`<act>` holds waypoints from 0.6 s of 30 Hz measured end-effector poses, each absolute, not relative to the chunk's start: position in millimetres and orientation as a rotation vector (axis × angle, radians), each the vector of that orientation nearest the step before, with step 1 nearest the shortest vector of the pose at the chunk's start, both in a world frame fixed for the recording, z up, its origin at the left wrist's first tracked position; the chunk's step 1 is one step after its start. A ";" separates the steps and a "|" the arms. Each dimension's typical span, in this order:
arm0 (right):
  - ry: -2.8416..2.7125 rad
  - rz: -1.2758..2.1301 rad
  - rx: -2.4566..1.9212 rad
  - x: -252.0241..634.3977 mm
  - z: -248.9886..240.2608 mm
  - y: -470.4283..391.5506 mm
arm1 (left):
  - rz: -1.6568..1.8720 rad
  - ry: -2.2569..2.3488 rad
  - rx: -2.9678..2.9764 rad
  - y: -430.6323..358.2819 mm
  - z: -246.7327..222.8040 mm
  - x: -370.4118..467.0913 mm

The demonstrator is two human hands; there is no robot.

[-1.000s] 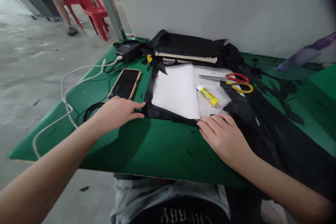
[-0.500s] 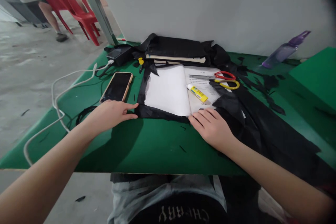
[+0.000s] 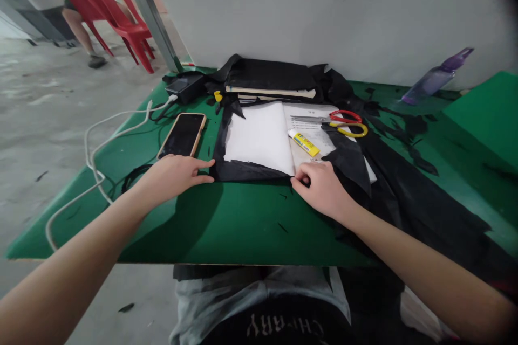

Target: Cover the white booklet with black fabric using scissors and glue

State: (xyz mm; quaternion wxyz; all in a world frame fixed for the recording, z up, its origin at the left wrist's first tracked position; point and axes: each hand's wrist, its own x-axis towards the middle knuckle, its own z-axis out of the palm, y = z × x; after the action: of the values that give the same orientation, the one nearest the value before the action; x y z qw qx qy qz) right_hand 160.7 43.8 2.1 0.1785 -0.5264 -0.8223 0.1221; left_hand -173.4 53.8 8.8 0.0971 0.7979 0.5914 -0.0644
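An open book [image 3: 259,137] with a blank white left page lies on black cloth [image 3: 251,172], whose strips are folded over the left and near edges. My left hand [image 3: 178,172] grips the cloth's near left corner, thumb and forefinger a little apart on it. At the near edge, by the book's spine, my right hand [image 3: 319,186] pinches the cloth between thumb and forefinger. A yellow glue tube [image 3: 305,143] and scissors [image 3: 335,122] with red and yellow handles rest on the printed right page. A flap of black cloth covers part of that page.
A phone [image 3: 182,135], a white cable [image 3: 91,145] and a black box [image 3: 186,86] are at left on the green table [image 3: 243,226]. Behind the book sits a black-covered stack [image 3: 271,75]. A purple bottle [image 3: 433,81] stands at right among cloth scraps. A person sits on a red chair [image 3: 117,5].
My right hand's fingers have curled into a pinch at the near edge. The near cloth strip now lies folded further over the white page. My left hand stays at the corner.
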 end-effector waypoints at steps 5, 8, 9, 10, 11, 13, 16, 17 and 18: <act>-2.390 0.060 -1.326 160.4 1.8 45.0 | -0.219 1.766 2.300 55.0 11.1 -171.2; -2.636 -0.260 -0.849 154.5 2.1 37.8 | -0.216 1.767 2.284 55.2 12.3 -169.9; -2.714 -0.329 -0.682 151.6 1.3 35.4 | -0.213 1.769 2.279 55.1 12.3 -169.8; -2.770 -0.369 -0.558 148.5 -0.1 33.5 | -0.209 1.771 2.274 54.9 12.3 -169.9; -2.808 -0.383 -0.495 145.8 -2.1 32.5 | -0.205 1.775 2.267 54.5 12.1 -170.2; -2.838 -0.374 -0.545 142.7 -6.7 33.3 | -0.187 1.789 2.252 53.6 11.2 -171.2; -2.851 -0.347 -0.741 145.1 -11.4 39.4 | -0.133 1.820 2.219 52.6 8.7 -173.9; -2.860 -0.337 -0.782 147.1 -11.8 41.6 | -0.116 1.828 2.201 52.7 7.6 -174.9; -2.868 -0.326 -0.808 149.0 -11.8 43.4 | -0.100 1.834 2.182 53.0 6.4 -176.1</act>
State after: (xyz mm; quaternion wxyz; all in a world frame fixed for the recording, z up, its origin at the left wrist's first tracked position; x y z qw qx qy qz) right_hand 149.0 43.4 -11.8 0.0722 -0.2690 -0.9543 -0.1086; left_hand -176.1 53.0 6.4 0.1443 0.7571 0.6362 -0.0346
